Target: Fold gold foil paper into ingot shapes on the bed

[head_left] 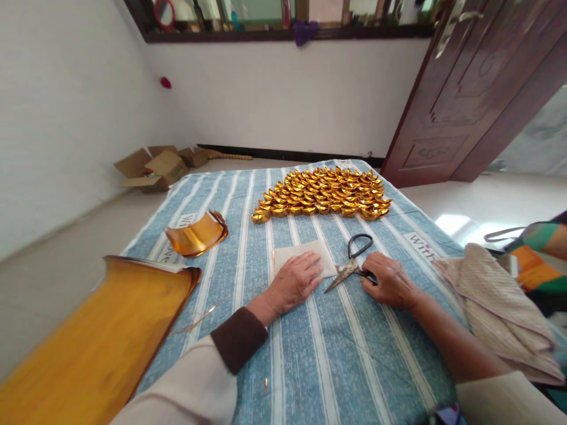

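Observation:
My left hand [296,281] lies flat on a pale sheet of paper [305,252], pressing down its near edge on the blue striped cloth [328,354]. My right hand [387,278] rests next to it, fingers on one black handle of the scissors [352,261], which lie on the cloth with blades open and pointing toward me. Beyond the paper sits a wide patch of several folded gold paper ingots [325,192], packed in rows.
A curled strip of gold foil [197,235] lies at the left, and a large gold sheet [95,333] curls over the near left edge. Beige cloth [491,301] is heaped at the right. Cardboard boxes [153,168] stand on the floor; a dark door [465,88] is open.

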A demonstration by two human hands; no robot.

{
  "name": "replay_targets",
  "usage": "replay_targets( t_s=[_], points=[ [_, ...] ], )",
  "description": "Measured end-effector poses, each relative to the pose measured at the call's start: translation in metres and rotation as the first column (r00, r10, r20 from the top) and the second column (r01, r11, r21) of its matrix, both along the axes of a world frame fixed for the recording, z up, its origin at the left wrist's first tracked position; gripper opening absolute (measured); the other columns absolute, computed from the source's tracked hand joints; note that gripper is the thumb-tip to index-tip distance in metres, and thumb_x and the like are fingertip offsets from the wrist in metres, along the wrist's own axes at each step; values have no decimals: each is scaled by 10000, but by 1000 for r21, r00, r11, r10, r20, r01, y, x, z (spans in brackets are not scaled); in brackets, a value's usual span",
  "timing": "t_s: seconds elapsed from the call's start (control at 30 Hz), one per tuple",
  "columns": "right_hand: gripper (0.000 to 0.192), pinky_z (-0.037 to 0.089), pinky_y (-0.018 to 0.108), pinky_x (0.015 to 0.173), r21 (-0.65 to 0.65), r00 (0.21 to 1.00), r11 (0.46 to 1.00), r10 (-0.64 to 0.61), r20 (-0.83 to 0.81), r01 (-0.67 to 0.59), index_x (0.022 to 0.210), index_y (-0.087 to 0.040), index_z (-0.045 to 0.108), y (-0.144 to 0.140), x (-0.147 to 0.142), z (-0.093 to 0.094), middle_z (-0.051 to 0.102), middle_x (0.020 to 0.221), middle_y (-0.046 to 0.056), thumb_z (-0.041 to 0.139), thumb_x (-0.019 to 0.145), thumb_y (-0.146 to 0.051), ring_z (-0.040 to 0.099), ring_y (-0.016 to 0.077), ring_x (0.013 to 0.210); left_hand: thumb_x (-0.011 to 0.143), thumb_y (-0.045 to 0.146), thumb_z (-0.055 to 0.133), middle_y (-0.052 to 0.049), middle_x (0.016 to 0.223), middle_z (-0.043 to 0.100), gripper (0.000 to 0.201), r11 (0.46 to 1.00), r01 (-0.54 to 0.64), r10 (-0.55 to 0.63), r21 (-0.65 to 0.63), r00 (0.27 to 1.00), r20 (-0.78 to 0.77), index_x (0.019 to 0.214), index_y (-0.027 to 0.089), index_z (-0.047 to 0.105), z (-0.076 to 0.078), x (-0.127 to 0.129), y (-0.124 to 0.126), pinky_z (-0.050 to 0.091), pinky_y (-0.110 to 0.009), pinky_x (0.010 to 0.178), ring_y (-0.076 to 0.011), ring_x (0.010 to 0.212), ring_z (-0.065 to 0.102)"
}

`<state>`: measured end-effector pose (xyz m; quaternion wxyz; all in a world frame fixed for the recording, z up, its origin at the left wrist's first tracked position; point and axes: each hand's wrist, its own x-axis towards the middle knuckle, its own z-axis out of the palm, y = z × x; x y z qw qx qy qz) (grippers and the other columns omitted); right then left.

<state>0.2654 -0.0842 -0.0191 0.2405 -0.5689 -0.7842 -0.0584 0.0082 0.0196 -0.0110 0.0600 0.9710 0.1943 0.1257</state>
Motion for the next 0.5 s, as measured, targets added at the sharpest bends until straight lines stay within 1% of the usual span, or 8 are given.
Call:
replay_targets(
  t_s=[0.07,0.17,0.27,0.37,0.43,0.5],
  points=[
    [97,378,305,683,33,999,999,4,45,-5,726,-184,554,-3,-2,1,558,726,51,539,822,-193,506,199,728,967,266,493,-118,1372,559,257,1000,9,-10,-20,999,-51,1185,181,599,4,1,2,424,-437,1047,-262,1313,478],
    [141,370,311,684,57,994,998,-3,110,-3,739,-175,575,-6,-6,2,553,726,55,533,866,-218,491,201,727,957,268,506,-124,1379,547,278,999,-7,-2,-48,983,-182,1216,193,573,16,5,2,445,-434,1018,-269,1283,506],
    [177,362,312,686,72,988,997,-3,156,-9,735,-174,584,-8,-7,2,544,717,52,529,892,-235,480,198,724,949,308,527,-136,1397,519,299,998,-23,10,-59,977,-212,1220,191,567,24,11,3,456,-416,1000,-274,1263,519],
    [217,355,313,685,100,983,995,-8,185,-11,709,-178,580,-8,-8,0,534,703,50,519,909,-239,467,194,715,970,308,486,-132,1446,475,311,999,-48,44,-20,982,-186,1247,187,557,20,15,6,393,-406,1060,-264,1342,434],
    [231,351,313,682,120,980,993,-7,197,-17,700,-180,579,-8,-8,-1,532,697,48,512,914,-236,459,193,710,990,315,441,-120,1500,419,344,998,-65,62,-7,977,-202,1303,196,521,12,15,8,331,-432,1100,-261,1398,354],
    [234,349,314,681,133,979,991,-6,204,-21,703,-179,583,-8,-8,-2,534,697,49,506,917,-232,456,193,708,1015,333,373,-103,1539,368,384,997,-80,73,-20,969,-234,1367,214,469,3,13,9,271,-468,1125,-255,1426,305]
  ],
)
